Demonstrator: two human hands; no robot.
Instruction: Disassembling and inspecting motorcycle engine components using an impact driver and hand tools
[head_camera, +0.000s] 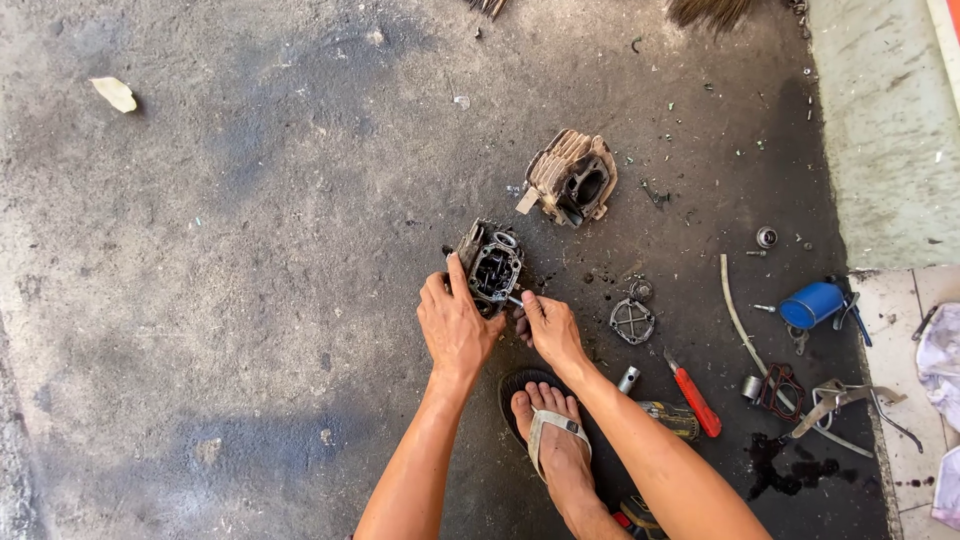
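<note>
We crouch over an oil-stained concrete floor (250, 300). Our left hand (455, 325) wraps around the side of a small, dirty engine cylinder head (490, 265), holding it propped on the floor. Our right hand (548, 328) pinches a thin metal tool (514, 300) whose tip touches the head's lower edge.

The teardown looks well along, we judge: a finned cylinder block (572, 178) already lies apart just beyond the head, and a square cover plate (632, 321) and a dark gasket (781, 390) lie loose to the right. The head itself is still being worked on.

No package or sign shows. A blue cylindrical can (812, 304) lies on its side at the right, its label unreadable, and a red-handled screwdriver (694, 398) lies near our sandalled foot (555, 440).
</note>
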